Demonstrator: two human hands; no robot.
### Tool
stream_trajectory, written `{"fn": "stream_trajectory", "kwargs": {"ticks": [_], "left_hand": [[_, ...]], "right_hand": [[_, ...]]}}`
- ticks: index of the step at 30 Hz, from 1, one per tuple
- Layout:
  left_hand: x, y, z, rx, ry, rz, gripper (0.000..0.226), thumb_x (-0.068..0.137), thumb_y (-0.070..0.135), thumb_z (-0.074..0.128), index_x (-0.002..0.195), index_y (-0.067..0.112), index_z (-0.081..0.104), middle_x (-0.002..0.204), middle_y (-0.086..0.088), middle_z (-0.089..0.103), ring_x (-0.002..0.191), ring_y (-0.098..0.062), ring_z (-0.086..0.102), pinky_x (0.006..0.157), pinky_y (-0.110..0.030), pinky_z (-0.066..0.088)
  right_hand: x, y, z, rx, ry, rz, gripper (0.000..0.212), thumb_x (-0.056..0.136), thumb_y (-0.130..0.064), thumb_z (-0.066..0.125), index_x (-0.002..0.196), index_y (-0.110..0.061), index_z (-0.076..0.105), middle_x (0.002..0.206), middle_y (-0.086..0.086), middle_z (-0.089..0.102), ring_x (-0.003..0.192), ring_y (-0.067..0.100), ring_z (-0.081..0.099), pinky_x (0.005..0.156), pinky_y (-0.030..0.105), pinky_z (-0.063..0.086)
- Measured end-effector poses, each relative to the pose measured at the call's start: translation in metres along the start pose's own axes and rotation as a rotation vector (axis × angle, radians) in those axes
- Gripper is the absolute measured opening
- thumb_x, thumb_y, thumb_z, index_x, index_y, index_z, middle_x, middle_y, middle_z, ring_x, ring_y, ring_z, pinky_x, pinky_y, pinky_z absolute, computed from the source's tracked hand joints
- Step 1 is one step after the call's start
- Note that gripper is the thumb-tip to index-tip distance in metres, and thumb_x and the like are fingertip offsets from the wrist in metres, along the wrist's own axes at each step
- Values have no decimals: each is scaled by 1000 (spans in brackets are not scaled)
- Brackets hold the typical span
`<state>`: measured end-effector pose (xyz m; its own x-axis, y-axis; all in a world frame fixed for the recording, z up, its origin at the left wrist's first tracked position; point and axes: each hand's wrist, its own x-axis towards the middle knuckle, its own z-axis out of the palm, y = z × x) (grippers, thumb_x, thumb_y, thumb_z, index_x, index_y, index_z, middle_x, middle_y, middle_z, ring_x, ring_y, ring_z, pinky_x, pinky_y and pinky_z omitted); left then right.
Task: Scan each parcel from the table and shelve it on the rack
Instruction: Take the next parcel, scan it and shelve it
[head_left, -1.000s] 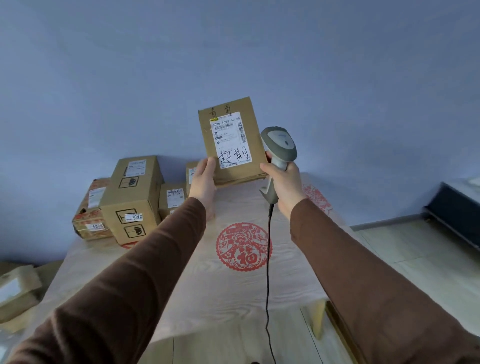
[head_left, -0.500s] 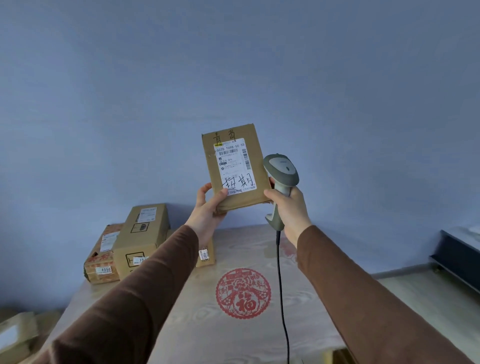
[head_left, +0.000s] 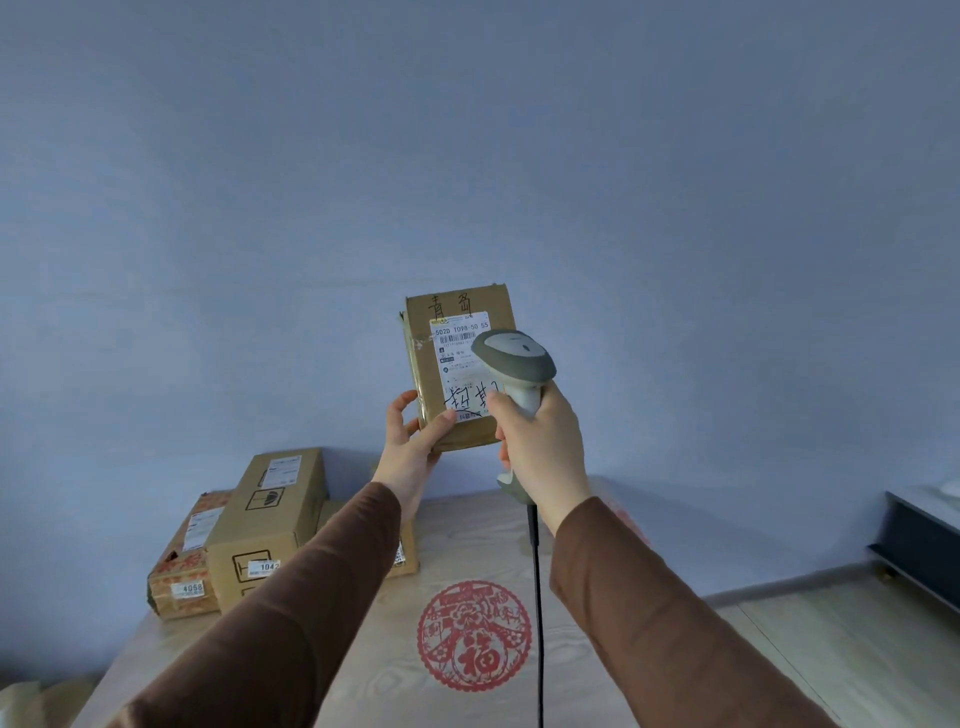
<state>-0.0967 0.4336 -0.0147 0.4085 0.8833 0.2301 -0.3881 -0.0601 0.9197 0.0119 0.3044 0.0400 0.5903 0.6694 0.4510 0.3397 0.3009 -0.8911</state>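
My left hand (head_left: 413, 447) holds a flat brown cardboard parcel (head_left: 441, 374) upright above the table, gripping its lower left corner, thumb on the front. Its white shipping label with barcode and handwriting faces me. My right hand (head_left: 540, 447) grips the handle of a grey corded barcode scanner (head_left: 511, 364), whose head is in front of the label and covers its right part. The scanner's black cable (head_left: 536, 613) hangs down over the table.
A light wooden table (head_left: 374, 675) with a red paper-cut emblem (head_left: 474, 635) lies below. Several cardboard parcels stand at its back left: a tall box (head_left: 267, 525) and a printed one marked 4058 (head_left: 182, 566). A dark cabinet (head_left: 919, 545) sits right.
Both hands have lifted the parcel and scanner clear of the table. The scanner has moved left from beside the parcel to in front of its label.
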Motion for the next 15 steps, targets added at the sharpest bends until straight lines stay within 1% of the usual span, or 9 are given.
{"fn": "stream_trajectory", "kwargs": {"ticks": [2, 4, 8, 11, 15], "left_hand": [[0, -3, 2, 3, 10, -6, 60, 92, 20, 73, 140, 30, 39, 131, -15, 66, 110, -24, 66, 105, -39, 49], [0, -5, 3, 12, 18, -10, 60, 92, 20, 73, 140, 31, 39, 132, -16, 64, 114, -26, 65, 110, -42, 47], [-3, -6, 2, 8, 22, -9, 60, 93, 19, 73, 141, 29, 39, 133, -16, 64, 113, -26, 65, 109, -41, 47], [-3, -8, -1, 11, 28, -12, 60, 93, 20, 73, 141, 30, 39, 133, -15, 64, 113, -25, 65, 109, -41, 47], [-2, -8, -6, 16, 29, -13, 58, 92, 22, 74, 139, 32, 40, 132, -14, 65, 111, -24, 67, 110, -40, 47]], "right_hand": [[0, 2, 1, -14, 7, 11, 8, 87, -32, 66, 92, -27, 63, 76, -5, 69, 60, 23, 61, 56, 37, 54], [0, 3, 1, -48, 5, 5, 8, 87, -32, 66, 90, -25, 63, 79, -3, 71, 64, 25, 62, 64, 42, 56], [-1, 4, 2, -57, -4, 13, 9, 88, -35, 66, 90, -27, 63, 82, -4, 73, 65, 25, 63, 70, 46, 58], [-2, 6, 4, -70, -22, 13, 9, 89, -35, 66, 92, -27, 63, 78, -5, 71, 65, 23, 64, 69, 44, 59], [-2, 9, 9, -87, -44, 8, 12, 91, -34, 66, 98, -25, 63, 75, -7, 68, 57, 17, 63, 59, 36, 57]]}}
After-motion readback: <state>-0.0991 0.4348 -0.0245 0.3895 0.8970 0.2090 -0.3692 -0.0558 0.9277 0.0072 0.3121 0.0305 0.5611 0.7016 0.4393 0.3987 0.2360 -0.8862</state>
